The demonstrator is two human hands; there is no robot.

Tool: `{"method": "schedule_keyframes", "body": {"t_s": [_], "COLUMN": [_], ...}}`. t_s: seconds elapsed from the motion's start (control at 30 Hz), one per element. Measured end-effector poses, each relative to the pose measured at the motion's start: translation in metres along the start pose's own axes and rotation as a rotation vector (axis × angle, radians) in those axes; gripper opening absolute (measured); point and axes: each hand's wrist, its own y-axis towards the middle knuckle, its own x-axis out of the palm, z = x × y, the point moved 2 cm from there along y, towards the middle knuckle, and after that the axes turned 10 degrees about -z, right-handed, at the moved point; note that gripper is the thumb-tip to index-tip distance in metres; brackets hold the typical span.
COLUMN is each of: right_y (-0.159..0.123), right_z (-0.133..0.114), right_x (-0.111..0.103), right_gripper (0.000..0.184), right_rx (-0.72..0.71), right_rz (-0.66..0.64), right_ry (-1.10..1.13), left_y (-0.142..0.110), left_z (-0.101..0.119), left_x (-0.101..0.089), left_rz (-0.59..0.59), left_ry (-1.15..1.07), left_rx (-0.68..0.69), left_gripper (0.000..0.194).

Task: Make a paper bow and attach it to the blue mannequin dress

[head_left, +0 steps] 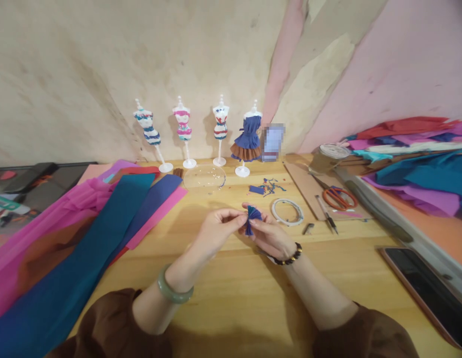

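A small bow of pleated dark blue crepe paper (253, 214) is pinched between both my hands above the middle of the table. My left hand (225, 226) grips its left side with thumb and forefinger. My right hand (271, 232) holds its right side, the thumb pressed on the pleats. Beyond the hands stands a small white dress form (252, 117) wearing a blue and brown pleated paper dress (249, 135). Blue paper scraps (271, 187) lie in front of it. A roll of white tape (287, 212) rests just right of my right hand.
Several more dress forms (182, 119) stand along the wall behind a clear round dish (204, 179). Crepe paper sheets (119, 223) cover the left side. On the right are orange-handled scissors (339, 199), a pen (326, 215), a lidded jar (327, 156) and a phone (426, 288).
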Motion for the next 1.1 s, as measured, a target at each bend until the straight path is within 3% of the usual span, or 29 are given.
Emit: {"method": "schedule_keyframes", "body": {"t_s": [0.33, 1.1], "right_y": [-0.001, 0.003], "right_z": [0.001, 0.01], "right_x": [-0.002, 0.0], "right_gripper": [0.044, 0.02], "right_rx": [0.006, 0.013], "right_rz": [-0.017, 0.031], "right_ry": [0.061, 0.15], "left_y": [0.003, 0.004], "left_z": [-0.004, -0.005], "left_x": [-0.001, 0.001], "left_rz": [-0.012, 0.009], "left_ry": [-0.05, -0.08], "left_rx": [-0.007, 0.011], "left_gripper": [0.024, 0.029]}}
